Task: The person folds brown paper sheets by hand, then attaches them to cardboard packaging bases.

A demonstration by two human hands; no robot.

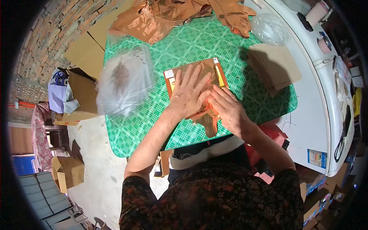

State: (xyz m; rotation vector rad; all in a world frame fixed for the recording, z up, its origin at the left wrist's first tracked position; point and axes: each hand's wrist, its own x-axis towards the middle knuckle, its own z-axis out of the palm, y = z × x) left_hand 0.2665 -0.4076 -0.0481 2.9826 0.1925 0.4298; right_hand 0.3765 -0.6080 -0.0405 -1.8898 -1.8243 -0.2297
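On the green checked table lies a flat orange-brown board [167, 82] with yellow strips and small white labels at its upper corners. Shiny copper-coloured foil [211, 128] covers much of it and hangs past its near edge. My left hand [188, 92] lies flat on the foil, palm down, fingers spread. Beside it, my right hand [229, 109] rests on the foil's right part, its fingers stretched out and pointing up-left. The two hands nearly meet near the thumb of my left hand. What lies under the palms is hidden.
Clear plastic bags [124, 82] lie on the left of the table [134, 140]. Crumpled copper foil [153, 23] covers the far edge. Brown cardboard sheets [274, 65] and a clear plastic bundle [268, 30] are at the right, beside a white appliance [314, 126].
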